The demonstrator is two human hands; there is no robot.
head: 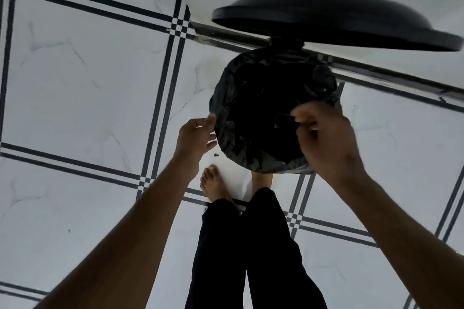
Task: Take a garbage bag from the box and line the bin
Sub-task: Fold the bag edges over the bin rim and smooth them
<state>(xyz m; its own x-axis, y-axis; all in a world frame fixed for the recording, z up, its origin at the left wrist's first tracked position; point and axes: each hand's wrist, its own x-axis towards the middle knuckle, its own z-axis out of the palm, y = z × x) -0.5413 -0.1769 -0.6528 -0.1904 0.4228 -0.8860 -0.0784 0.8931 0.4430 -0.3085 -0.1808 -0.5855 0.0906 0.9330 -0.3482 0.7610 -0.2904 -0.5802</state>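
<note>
Bag [253,143] already draped over the bin [324,68] rim under the raised lid [326,20], right hand [329,138] fingers pinching plastic at three o'clock, left hand [195,138] released, touching nine o'clock — best to tug evenly round, no tearing.

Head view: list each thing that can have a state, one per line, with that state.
bin lid: raised open above the bin.
garbage bag: inside the bin, its edge folded over the rim, mouth open.
left hand: fingers relaxed, at the bag's left edge.
right hand: pinches the bag's edge at the right rim.
right foot: toes hidden under the bin's front.
</note>
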